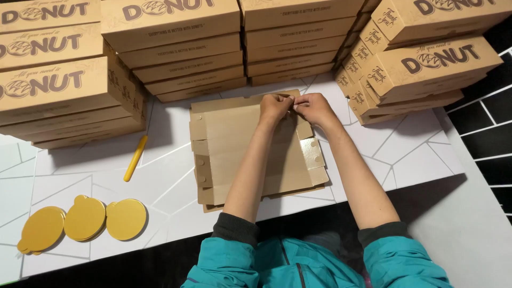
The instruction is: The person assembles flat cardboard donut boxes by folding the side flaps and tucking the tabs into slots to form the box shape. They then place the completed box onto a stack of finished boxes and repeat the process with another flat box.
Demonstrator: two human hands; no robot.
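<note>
Flat cardboard box blank (250, 154) pinched at its far edge by both hands.
Left hand (274, 108) and right hand (314, 108) meet there, fingers closed on a flap; finished boxes (181, 48) stacked around the surface (405, 154).

Stacked boxes (181, 48) wall the far side and both corners; white table (160, 181) nearer lies open.

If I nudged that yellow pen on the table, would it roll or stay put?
The yellow pen looks slim and round, lying flat on the smooth white table, so it would probably roll sideways. It likely feels light and stiff. Nothing touches it, so little would stop it.
</note>
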